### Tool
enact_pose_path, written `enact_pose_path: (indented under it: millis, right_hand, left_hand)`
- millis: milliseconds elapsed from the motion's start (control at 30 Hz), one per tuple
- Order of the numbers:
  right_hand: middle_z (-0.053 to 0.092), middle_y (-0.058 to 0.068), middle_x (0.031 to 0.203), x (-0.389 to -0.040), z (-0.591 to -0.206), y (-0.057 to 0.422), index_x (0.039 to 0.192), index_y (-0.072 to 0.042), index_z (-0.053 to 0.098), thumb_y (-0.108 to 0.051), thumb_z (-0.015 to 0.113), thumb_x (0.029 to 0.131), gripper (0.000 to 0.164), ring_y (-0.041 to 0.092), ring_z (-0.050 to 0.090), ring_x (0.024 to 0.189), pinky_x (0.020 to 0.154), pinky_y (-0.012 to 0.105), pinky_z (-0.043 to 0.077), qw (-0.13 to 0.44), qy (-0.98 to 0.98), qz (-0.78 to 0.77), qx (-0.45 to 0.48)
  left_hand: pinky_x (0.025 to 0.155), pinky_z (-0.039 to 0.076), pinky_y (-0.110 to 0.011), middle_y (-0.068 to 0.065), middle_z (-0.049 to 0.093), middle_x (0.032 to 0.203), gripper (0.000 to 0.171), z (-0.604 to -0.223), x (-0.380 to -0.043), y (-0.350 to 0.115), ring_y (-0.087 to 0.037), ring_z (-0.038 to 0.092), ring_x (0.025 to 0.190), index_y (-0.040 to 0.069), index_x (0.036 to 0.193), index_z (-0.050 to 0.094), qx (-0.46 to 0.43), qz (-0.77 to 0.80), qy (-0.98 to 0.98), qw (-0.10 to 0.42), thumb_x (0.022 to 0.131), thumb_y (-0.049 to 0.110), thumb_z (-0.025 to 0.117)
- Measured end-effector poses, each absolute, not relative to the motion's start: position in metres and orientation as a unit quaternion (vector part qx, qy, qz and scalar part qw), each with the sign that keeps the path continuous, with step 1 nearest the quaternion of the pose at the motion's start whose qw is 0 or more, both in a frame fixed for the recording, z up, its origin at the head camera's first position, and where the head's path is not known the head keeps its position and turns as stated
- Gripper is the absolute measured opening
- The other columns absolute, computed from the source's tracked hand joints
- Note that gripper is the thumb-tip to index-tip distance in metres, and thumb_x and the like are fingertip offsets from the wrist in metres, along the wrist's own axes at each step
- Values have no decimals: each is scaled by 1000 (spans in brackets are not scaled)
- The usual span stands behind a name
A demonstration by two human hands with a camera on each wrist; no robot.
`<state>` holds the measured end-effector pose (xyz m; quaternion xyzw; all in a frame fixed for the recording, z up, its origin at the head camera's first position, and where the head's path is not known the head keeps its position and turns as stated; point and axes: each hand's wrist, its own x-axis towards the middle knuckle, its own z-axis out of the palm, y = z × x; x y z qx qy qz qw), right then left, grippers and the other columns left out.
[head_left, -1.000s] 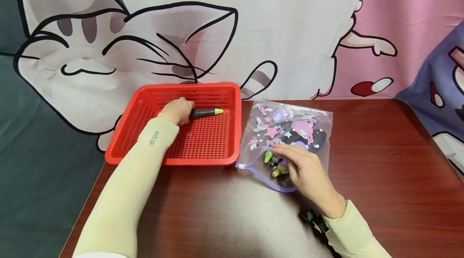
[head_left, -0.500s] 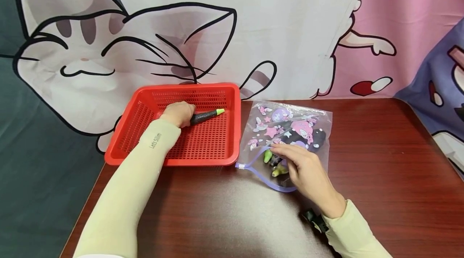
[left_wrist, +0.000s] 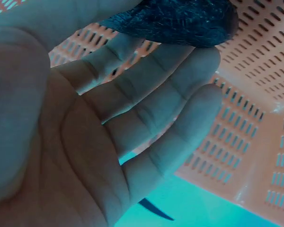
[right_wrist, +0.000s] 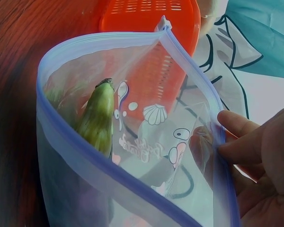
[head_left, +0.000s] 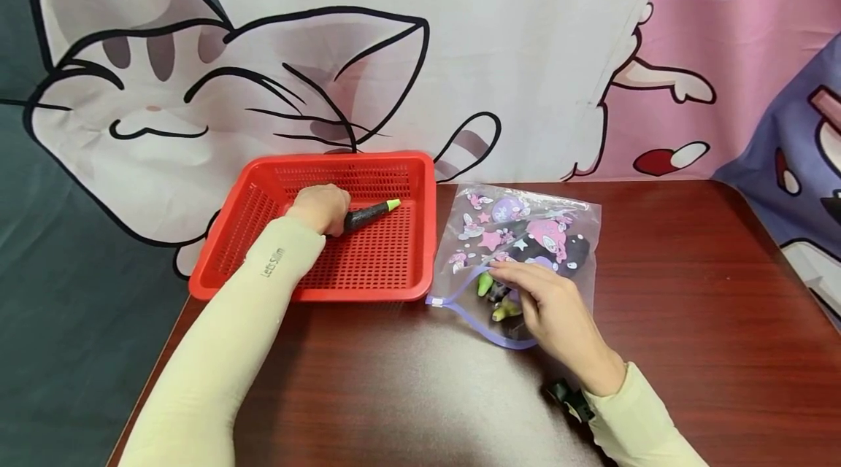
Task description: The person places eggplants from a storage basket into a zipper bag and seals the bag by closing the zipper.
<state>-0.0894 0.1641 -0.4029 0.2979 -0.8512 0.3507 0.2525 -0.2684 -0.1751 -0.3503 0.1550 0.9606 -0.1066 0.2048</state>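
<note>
The left hand's grip (head_left: 320, 209), thumb and fingertips nearly together, pinched a green-tipped dark piece (head_left: 366, 217) in the basket (head_left: 368, 293), at the tabletop's (head_left: 696, 306) far left corner. The right hand's grip (head_left: 558, 315), almost closed, pinched the rim of the bag (head_left: 488, 334) just beside the basket; its mouth gaped toward the tabletop's near edge; a green piece (right_wrist: 98, 118) stood inside.

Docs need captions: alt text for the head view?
The left hand grips a black item with a green tip inside a red perforated basket. The right hand holds open a clear printed zip bag with green-ended things inside.
</note>
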Motion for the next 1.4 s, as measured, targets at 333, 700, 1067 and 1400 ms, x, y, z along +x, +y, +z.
enact_pose_path:
  millis: [333, 700, 1067, 1400]
  right_hand:
    - [73, 5, 117, -89, -403, 164, 112, -6, 74, 23, 57, 79, 47, 21, 70, 102, 92, 19, 47, 256, -849, 353, 298]
    - [72, 5, 117, -90, -402, 165, 112, -5, 74, 24, 58, 79, 47, 21, 69, 102, 91, 18, 47, 253, -850, 354, 297]
    - [72, 5, 117, -90, -402, 165, 111, -5, 74, 24, 57, 78, 47, 21, 70, 102, 91, 18, 47, 253, -850, 354, 297]
    - [72, 3, 118, -89, -403, 164, 112, -7, 74, 23, 59, 78, 48, 21, 69, 103, 92, 19, 47, 248, -856, 349, 291]
  left_hand:
    - [71, 51, -43, -12, 64, 96, 14, -336, -258, -172, -25, 57, 80, 8, 93, 63, 115, -92, 965, 219, 84, 16, 69]
    - [63, 47, -40, -10, 61, 80, 18, -317, -237, -175, -26, 55, 71, 9, 83, 63, 92, -44, 976, 195, 84, 24, 73]
    - [70, 47, -43, -12, 60, 86, 34, -302, -215, -175, -29, 56, 80, 5, 101, 57, 81, 3, 983, 167, 88, 32, 72]
    - [64, 47, -43, -12, 60, 83, 37, -296, -193, -168, -30, 58, 72, 5, 108, 54, 88, 26, 987, 133, 88, 31, 70]
